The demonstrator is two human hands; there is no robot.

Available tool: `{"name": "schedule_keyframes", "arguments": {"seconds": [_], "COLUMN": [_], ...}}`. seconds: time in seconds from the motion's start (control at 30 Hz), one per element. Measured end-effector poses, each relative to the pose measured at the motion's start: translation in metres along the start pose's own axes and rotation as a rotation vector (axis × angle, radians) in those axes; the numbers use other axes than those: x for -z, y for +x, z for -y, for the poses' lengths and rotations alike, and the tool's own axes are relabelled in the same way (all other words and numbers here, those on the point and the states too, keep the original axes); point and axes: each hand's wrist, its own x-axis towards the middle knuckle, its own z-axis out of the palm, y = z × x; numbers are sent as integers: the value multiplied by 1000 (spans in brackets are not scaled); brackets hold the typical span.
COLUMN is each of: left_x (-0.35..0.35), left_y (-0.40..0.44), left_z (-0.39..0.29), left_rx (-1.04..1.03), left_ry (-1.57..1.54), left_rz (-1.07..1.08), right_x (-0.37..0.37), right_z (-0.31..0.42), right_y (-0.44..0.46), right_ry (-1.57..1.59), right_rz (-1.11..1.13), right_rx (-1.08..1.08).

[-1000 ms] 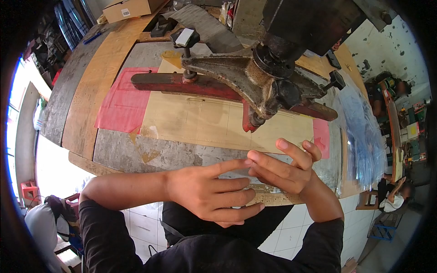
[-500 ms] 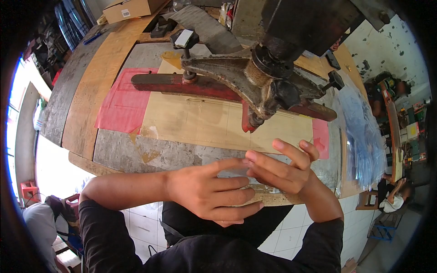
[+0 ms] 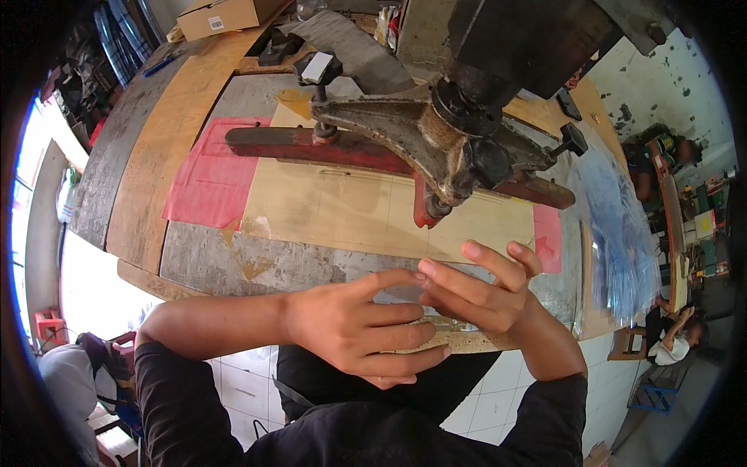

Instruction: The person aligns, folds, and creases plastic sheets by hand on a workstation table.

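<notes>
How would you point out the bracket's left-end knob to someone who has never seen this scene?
Find the dark machine head over the worktable. Follow its metal bracket to the picture's left end, where a black knob tops an upright screw above the red bar. Only this knob has a white rectangle on top; the other black knobs are plain.

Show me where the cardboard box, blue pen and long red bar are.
Cardboard box (image 3: 198, 25), head view, front side.
Blue pen (image 3: 158, 66), head view, middle.
Long red bar (image 3: 272, 143), head view, left part.
</notes>
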Motion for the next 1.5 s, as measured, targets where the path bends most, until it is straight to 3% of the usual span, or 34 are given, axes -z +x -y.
{"name": "schedule_keyframes", "arguments": {"seconds": [1.1, 1.5], "left_x": [-3, -1], "left_y": [-1, 0], "left_z": [1, 0], "left_rx": [2, -21], "left_ry": [12, 31], "left_rz": [8, 22], "right_x": [-5, -7], "right_z": [3, -3], "right_y": [-2, 2], "right_ry": [86, 35], "right_rz": [-39, -58], "right_rx": [-70, -3]}}
